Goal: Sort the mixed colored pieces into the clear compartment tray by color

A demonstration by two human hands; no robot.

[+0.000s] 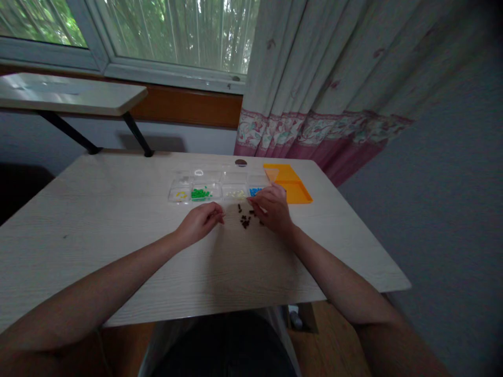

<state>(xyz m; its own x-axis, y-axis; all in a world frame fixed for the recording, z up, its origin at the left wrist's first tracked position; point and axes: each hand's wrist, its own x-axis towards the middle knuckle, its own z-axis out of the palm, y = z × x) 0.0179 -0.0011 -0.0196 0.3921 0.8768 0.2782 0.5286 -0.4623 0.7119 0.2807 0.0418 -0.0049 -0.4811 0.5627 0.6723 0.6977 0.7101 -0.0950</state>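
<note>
Roughly mid-width on the bench (98,220), toward its far edge, dark beads (245,220) are scattered between the hands, just beside the right hand (274,210), the nearer one. The left hand (199,222) lies apart. Left fingers are pinched narrow; right fingers are curled, hold cannot be told.

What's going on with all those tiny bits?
A person has both hands on a wooden table by a scatter of dark beads. The right hand is at the scatter's edge; the left hand lies just beside it. Behind stands a clear box holding coloured beads, with an orange tray beside it.
</note>
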